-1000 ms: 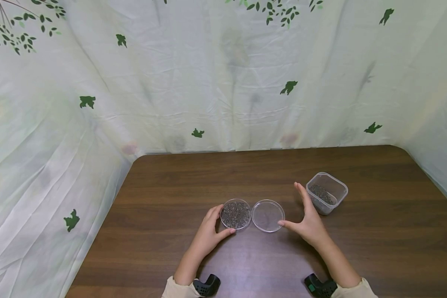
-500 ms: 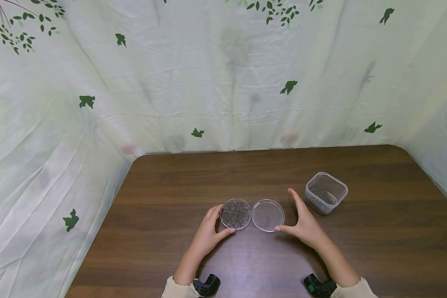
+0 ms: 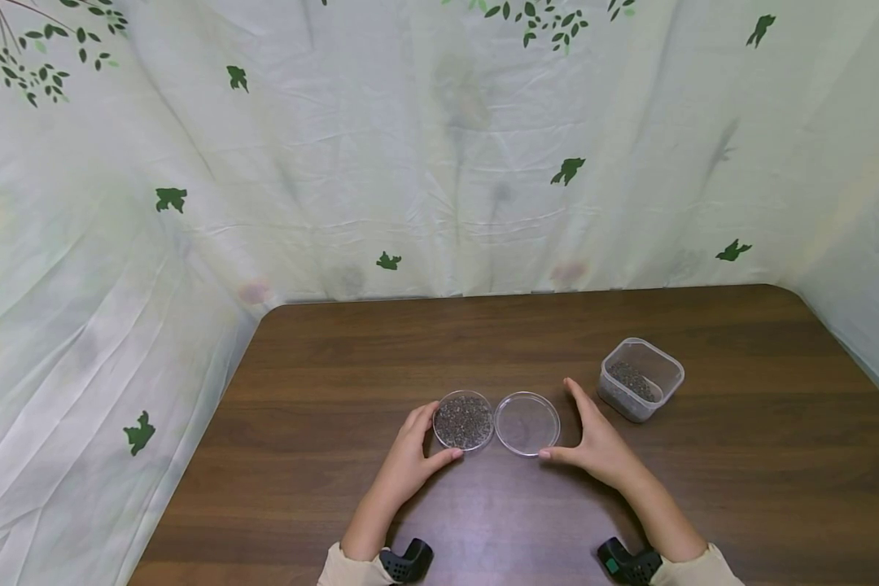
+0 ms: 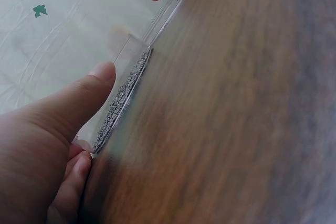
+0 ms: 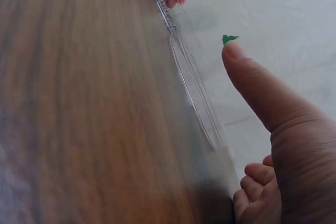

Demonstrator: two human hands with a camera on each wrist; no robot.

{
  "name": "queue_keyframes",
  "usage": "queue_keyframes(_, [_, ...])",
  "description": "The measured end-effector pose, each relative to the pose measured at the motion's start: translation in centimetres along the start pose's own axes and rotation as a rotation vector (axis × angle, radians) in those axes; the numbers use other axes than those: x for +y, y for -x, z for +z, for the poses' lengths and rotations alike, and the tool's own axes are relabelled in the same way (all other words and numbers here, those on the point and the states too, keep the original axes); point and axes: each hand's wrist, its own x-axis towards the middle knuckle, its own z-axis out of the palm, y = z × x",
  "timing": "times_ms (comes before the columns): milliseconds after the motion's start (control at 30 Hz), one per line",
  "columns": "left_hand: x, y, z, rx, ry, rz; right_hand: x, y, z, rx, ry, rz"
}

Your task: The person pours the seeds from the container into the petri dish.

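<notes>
A round clear petri dish (image 3: 463, 421) filled with dark grey granules lies on the table. My left hand (image 3: 407, 456) holds it from the left, thumb at the near rim and fingers at the far left side; the left wrist view shows the granules (image 4: 118, 100) in a layer behind the clear wall. Just right of it, rims side by side, is a clear round petri dish lid or half (image 3: 527, 424) with nothing visible in it. My right hand (image 3: 602, 446) is spread around its right side, thumb by the near rim. In the right wrist view the thumb (image 5: 257, 82) stands apart from it.
A clear plastic tub (image 3: 641, 380) with some grey granules at its bottom stands behind my right hand. The brown wooden table (image 3: 337, 350) ends at a white curtain (image 3: 410, 163) with green leaf prints.
My right hand has moved left, away from the plastic tub and closer around the granule-free dish. My left hand and both dishes have stayed in place.
</notes>
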Motion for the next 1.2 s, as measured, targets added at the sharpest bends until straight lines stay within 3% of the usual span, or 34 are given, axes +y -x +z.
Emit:
queue_keyframes(767, [0.20, -0.07, -0.13, -0.011, -0.010, -0.016, -0.22, 0.02, 0.43, -0.058, 0.133, -0.005])
queue_keyframes(1200, [0.20, 0.03, -0.12, -0.017, -0.013, -0.019, -0.31, 0.09, 0.45, -0.056, 0.136, -0.032])
